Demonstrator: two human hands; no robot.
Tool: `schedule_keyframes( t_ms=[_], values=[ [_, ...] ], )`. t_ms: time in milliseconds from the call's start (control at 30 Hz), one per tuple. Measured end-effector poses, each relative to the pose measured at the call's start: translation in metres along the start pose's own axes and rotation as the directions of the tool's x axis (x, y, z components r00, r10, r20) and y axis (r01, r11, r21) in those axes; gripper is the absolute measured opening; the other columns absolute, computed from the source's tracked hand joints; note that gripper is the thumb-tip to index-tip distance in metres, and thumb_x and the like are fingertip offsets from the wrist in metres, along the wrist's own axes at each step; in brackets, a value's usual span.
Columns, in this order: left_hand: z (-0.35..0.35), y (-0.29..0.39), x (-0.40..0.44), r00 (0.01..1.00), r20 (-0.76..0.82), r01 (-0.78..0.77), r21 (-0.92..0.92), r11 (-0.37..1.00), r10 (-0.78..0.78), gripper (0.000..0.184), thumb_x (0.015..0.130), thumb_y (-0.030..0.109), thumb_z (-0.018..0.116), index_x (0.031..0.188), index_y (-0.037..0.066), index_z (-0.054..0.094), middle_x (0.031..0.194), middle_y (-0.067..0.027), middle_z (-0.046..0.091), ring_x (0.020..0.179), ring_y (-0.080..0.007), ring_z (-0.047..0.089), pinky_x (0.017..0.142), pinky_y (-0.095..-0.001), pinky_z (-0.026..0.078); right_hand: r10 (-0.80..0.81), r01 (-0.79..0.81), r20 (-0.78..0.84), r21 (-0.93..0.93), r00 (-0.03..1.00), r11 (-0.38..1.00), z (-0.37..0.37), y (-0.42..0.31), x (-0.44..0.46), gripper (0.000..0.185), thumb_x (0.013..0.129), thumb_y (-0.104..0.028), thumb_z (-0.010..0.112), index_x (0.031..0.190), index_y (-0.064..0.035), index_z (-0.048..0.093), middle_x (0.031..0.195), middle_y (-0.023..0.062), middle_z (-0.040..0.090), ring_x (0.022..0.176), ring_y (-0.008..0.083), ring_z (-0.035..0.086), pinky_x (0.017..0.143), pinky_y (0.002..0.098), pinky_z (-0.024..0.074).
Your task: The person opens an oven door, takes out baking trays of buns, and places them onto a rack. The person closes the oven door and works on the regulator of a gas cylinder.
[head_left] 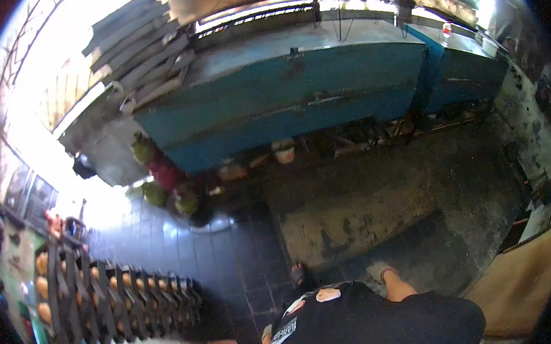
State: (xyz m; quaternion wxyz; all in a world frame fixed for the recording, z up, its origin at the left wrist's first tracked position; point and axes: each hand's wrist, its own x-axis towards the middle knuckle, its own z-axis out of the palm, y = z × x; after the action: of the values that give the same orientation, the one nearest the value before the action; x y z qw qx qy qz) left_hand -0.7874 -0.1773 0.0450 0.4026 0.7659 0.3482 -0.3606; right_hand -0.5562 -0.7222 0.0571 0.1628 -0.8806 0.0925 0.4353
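Observation:
My right hand [379, 270] hangs out from the black shirt [373, 320], low in the view. It appears to wear a greyish glove, and its fingers are too small and blurred to make out. At the bottom edge, only a little of my left hand [267, 332] shows beside the shirt, also greyish, with its fingers hidden. Neither hand visibly touches anything. Below them, a foot [298, 274] is on the dark tiled floor [249, 262].
A tall black rack [122, 301] of bread rolls stands at the left. Ahead runs a long blue counter [283, 96] with green gas cylinders [187, 201] at its left end. Grey trays [139, 51] are stacked at upper left. A brown board [531, 276] edges the right side.

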Motion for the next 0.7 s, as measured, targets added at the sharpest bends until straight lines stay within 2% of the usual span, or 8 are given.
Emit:
schedule_keyframes(
  t_ms=[100,167,200,300,433,500,667,700],
  values=[
    [-0.080,0.055,0.057,0.984,0.049,-0.151,-0.269,0.951,0.170,0.074,0.092,0.070,0.069,0.140,0.014,0.080,0.149,-0.0269,0.071,0.148,-0.0452,0.061,0.117,-0.0476,0.050,0.124,-0.121,0.004,0.221,0.992,0.968,-0.047,-0.068,0.035,0.057,0.109,-0.044,0.055,0.149,-0.0071,0.072,0.157,0.0204,0.068,0.143,0.0434,0.064,0.118,0.0513,0.0502],
    [-0.128,0.125,0.109,1.000,0.000,-0.023,0.135,0.991,0.024,0.055,0.096,0.054,0.067,0.128,0.012,0.082,0.126,-0.0280,0.080,0.119,-0.0463,0.076,0.099,-0.0527,0.059,-0.314,0.299,-0.265,-0.096,0.912,0.949,-0.049,-0.086,0.109,0.064,0.106,-0.050,0.060,0.154,-0.0082,0.068,0.157,0.0203,0.068,0.144,0.0442,0.063,0.119,0.0514,0.0490],
    [-0.151,0.141,0.128,0.836,0.074,-0.430,0.703,0.566,0.544,0.040,0.096,0.039,0.067,0.120,0.010,0.081,0.110,-0.0264,0.082,0.101,-0.0452,0.080,0.088,-0.0556,0.059,-0.128,0.167,-0.292,0.113,0.948,0.979,-0.089,-0.135,0.072,0.068,0.104,-0.052,0.061,0.156,-0.0073,0.066,0.155,0.0218,0.069,0.143,0.0445,0.064,0.119,0.0509,0.0491],
    [-0.216,0.243,0.164,0.969,-0.098,-0.211,0.149,0.966,0.227,0.031,0.096,0.030,0.068,0.115,0.007,0.079,0.098,-0.0234,0.079,0.089,-0.0420,0.078,0.080,-0.0561,0.058,-0.024,0.131,-0.309,0.331,0.951,0.934,-0.186,-0.245,0.044,0.074,0.109,-0.053,0.063,0.163,-0.0041,0.058,0.168,0.0259,0.056,0.152,0.0450,0.056,0.124,0.0528,0.0479],
    [-0.270,0.315,0.243,0.820,-0.231,-0.525,0.060,0.849,0.524,0.035,0.097,0.032,0.070,0.111,0.001,0.076,0.084,-0.0140,0.074,0.070,-0.0296,0.070,0.068,-0.0460,0.055,-0.132,0.398,-0.445,0.580,0.885,0.710,-0.299,-0.337,0.066,0.068,0.110,-0.051,0.063,0.161,-0.0056,0.061,0.164,0.0212,0.061,0.149,0.0415,0.059,0.122,0.0505,0.0488],
    [-0.276,0.380,0.234,0.947,-0.222,-0.301,-0.355,0.885,0.232,0.035,0.095,0.033,0.070,0.108,0.000,0.075,0.082,-0.0115,0.072,0.068,-0.0245,0.066,0.065,-0.0413,0.053,-0.150,0.438,-0.476,0.583,0.867,0.684,-0.353,-0.371,0.076,0.065,0.111,-0.048,0.062,0.160,-0.0056,0.061,0.163,0.0198,0.062,0.149,0.0404,0.060,0.122,0.0496,0.0484],
    [-0.253,0.406,0.291,0.968,-0.201,-0.211,-0.323,0.922,0.151,0.030,0.096,0.030,0.072,0.108,0.003,0.076,0.085,-0.0180,0.075,0.071,-0.0314,0.069,0.070,-0.0479,0.057,-0.227,0.657,-0.677,0.487,0.701,0.576,-0.500,-0.437,0.133,0.056,0.113,-0.041,0.062,0.156,-0.0055,0.064,0.158,0.0191,0.066,0.146,0.0379,0.062,0.123,0.0485,0.0484],
    [-0.245,0.395,0.294,0.851,-0.220,-0.416,0.273,0.867,0.478,0.026,0.097,0.029,0.072,0.107,0.005,0.077,0.090,-0.0176,0.078,0.077,-0.0320,0.072,0.073,-0.0481,0.058,-0.224,0.705,-0.737,0.442,0.637,0.555,-0.536,-0.450,0.140,0.054,0.113,-0.039,0.063,0.155,-0.0053,0.065,0.157,0.0198,0.067,0.144,0.0381,0.063,0.122,0.0486,0.0492]
  ],
)
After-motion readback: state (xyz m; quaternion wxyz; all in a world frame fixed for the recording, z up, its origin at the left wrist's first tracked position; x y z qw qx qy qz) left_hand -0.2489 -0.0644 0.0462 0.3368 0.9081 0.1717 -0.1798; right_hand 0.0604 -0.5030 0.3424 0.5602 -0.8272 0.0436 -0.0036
